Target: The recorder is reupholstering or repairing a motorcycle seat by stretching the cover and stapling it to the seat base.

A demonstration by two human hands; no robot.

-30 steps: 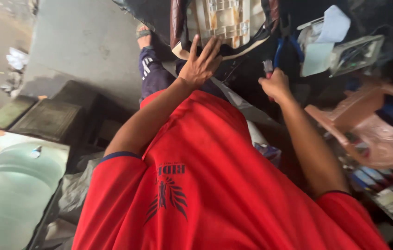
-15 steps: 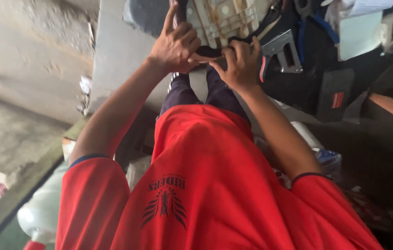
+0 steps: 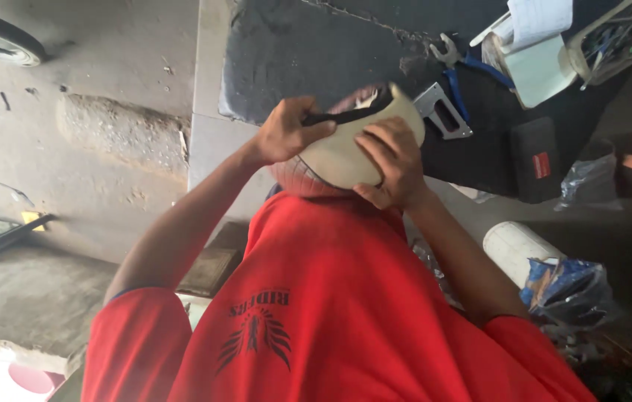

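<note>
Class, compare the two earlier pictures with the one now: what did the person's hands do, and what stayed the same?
A second ago the left hand was spread open and empty, apart from the right hand. Both have since closed on a cream curved plastic part and drawn it toward the chest. The red shirt and the blue pliers on the dark bench stay as before.

Your left hand (image 3: pixel 290 132) and right hand (image 3: pixel 394 164) grip a cream plastic cover (image 3: pixel 345 149) above your red shirt (image 3: pixel 331 313). Blue-handled pliers (image 3: pixel 459 78) lie on the dark mat (image 3: pixel 293 52) beyond, to the right.
</note>
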